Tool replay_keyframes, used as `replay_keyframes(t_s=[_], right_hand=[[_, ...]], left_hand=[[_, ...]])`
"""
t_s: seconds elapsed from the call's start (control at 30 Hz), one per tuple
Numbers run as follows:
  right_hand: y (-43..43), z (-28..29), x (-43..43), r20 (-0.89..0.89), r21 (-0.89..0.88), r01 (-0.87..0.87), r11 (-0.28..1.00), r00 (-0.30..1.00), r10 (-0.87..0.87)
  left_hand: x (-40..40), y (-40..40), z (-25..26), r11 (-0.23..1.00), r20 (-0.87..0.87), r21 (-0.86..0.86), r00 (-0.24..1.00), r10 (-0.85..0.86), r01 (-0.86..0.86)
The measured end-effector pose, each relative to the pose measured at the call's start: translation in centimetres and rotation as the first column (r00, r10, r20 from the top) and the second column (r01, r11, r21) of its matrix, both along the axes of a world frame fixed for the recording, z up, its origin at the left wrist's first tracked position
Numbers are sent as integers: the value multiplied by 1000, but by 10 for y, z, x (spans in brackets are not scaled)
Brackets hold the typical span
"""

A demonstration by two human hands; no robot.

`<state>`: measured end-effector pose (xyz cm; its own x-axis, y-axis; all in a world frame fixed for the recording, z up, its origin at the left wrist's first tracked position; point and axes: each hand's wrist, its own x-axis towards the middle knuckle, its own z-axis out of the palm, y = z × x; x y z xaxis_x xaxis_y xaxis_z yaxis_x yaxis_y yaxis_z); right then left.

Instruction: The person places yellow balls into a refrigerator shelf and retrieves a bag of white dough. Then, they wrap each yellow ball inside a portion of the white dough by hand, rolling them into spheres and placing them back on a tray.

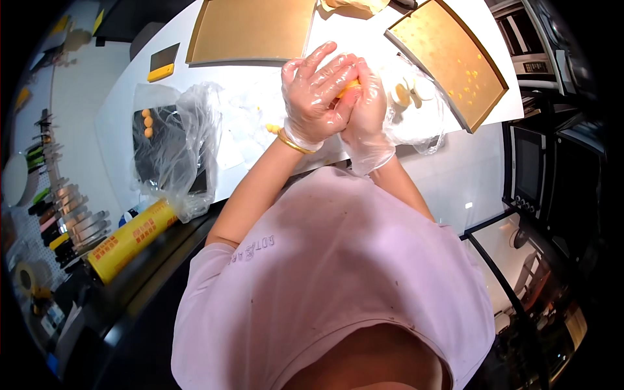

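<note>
Both hands wear clear plastic gloves and meet above the white table (229,156). A yellow-orange piece of soft food (349,88) is cupped between my left hand (319,92) and my right hand (368,97), partly hidden by the fingers. Small yellow pieces (273,128) lie beside my left wrist, which wears a gold bangle. Right of my right hand, pale round pieces (402,93), one with a yellowish face, lie on clear plastic. At the left, several orange balls (147,123) stand in a row on a black tray (146,161) partly covered with clear plastic film (197,112).
A gold-coloured baking tray (253,31) lies at the far side; another (448,63) at the right holds yellow crumbs. A yellow-handled dough scraper (162,64) lies at the upper left. A yellow roll (131,241) is by the table's left front edge. An oven (529,163) stands at the right.
</note>
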<state>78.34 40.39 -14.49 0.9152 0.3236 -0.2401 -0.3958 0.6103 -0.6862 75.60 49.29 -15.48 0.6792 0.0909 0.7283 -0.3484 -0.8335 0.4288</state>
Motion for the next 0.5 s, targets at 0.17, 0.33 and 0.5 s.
replay_keyframes(t_s=[0.17, 0.33, 0.5], right_hand=[[4, -2, -3, 179, -177, 69, 982, 983, -37], [-2, 15, 9, 185, 39, -42, 998, 982, 34], [4, 4, 8, 272, -139, 45, 989, 962, -6]], left_hand=[[2, -7, -18, 934, -15, -348, 996, -90, 79], [1, -31, 8, 427, 88, -881, 956, -279, 205], [7, -19, -6, 493, -16, -848, 921, -389, 193]])
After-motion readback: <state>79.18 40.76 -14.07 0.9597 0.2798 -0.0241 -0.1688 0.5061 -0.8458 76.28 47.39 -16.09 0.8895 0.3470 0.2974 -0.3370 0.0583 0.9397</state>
